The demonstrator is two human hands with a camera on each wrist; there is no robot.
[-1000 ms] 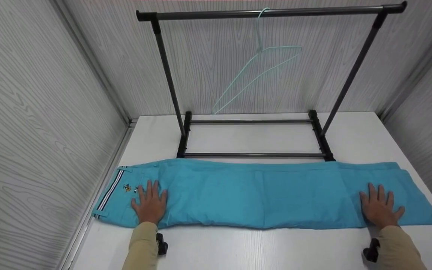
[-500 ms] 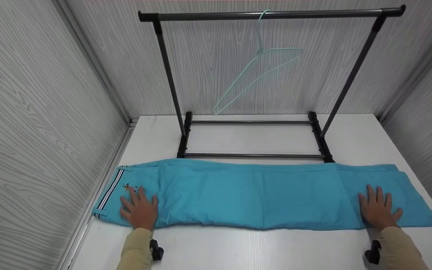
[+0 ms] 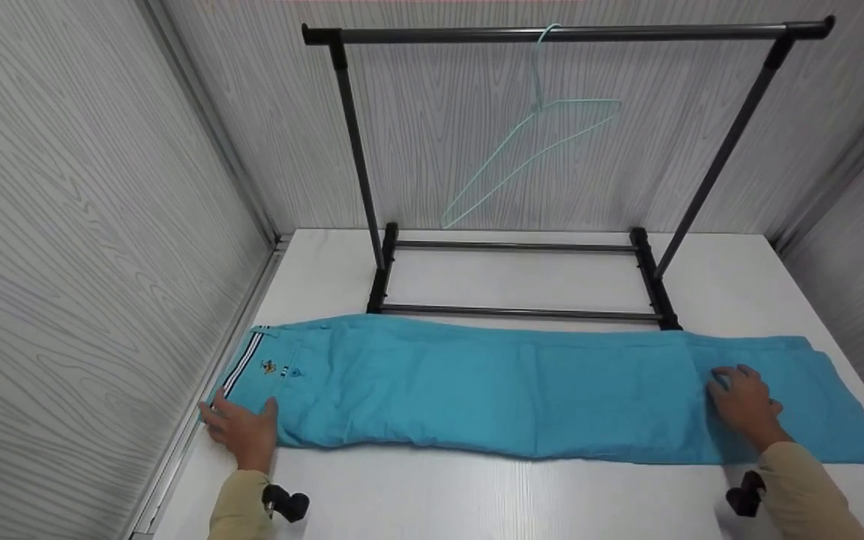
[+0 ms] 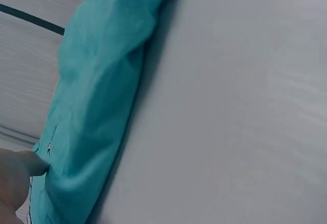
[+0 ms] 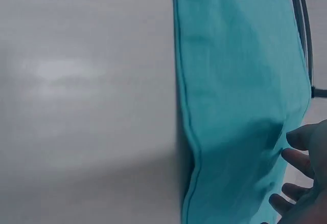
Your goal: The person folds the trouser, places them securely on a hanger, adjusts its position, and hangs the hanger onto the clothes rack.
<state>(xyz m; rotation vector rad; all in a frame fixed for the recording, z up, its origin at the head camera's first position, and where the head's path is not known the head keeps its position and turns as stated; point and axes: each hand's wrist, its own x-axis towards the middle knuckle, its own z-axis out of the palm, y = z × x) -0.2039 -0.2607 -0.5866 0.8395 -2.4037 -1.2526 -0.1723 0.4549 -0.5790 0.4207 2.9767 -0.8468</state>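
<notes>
Turquoise trousers [image 3: 462,390], folded lengthwise, lie flat across the white table in the head view. Their waistband, trimmed with a black-and-white stripe [image 3: 244,364], is at the left, near a small embroidered emblem [image 3: 268,367]. My left hand [image 3: 243,431] is spread at the near corner of the waistband, fingertips over the stripe and thumb on the cloth. In the left wrist view its thumb [image 4: 33,163] meets the fabric. Over the leg end at the right is my right hand [image 3: 747,405], holding nothing, its fingers loosely bent. The right wrist view shows its fingers [image 5: 299,160] apart above the cloth.
Behind the trousers stands a black garment rack [image 3: 522,309], its base close to their far edge. A pale green wire hanger [image 3: 492,161] hangs from the top bar [image 3: 664,33]. Grey wood-grain panels [image 3: 102,225] enclose the table [image 3: 507,495] at the left, back and right.
My left hand has slid left from beside the emblem to the waistband corner, uncovering a button. The right hand has gone from lying flat with spread fingers to a raised, loosely bent pose.
</notes>
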